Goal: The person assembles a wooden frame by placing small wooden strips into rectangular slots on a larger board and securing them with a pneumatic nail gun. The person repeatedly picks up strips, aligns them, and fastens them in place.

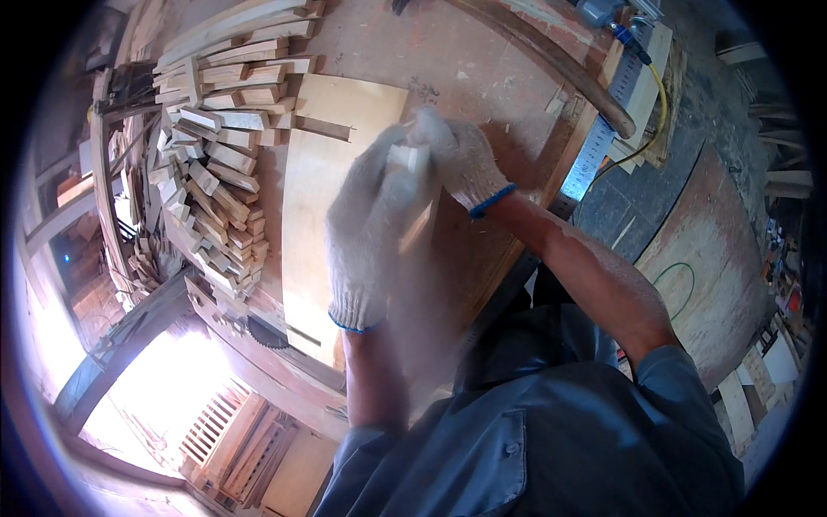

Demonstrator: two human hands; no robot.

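My left hand point(357, 228), in a white knit glove with a blue cuff, is closed around a pale wood piece point(408, 158) in front of me. From the right, my right hand point(465, 159), gloved the same way, closes on the piece's upper end. Both gloves and the wood are smeared by motion or a haze of dust, so the piece's full shape is hidden. Beneath them lies a thin plywood sheet point(312, 198) with a slot cut in it, on the reddish-brown worktable point(370, 52).
Many short wood offcuts point(228, 159) are piled at the left. A toothed saw blade point(267, 334) shows at the table's lower left edge. Along the right edge lie a steel ruler point(586, 159) and a long curved wooden bar point(560, 60). A yellow cable point(662, 112) hangs there.
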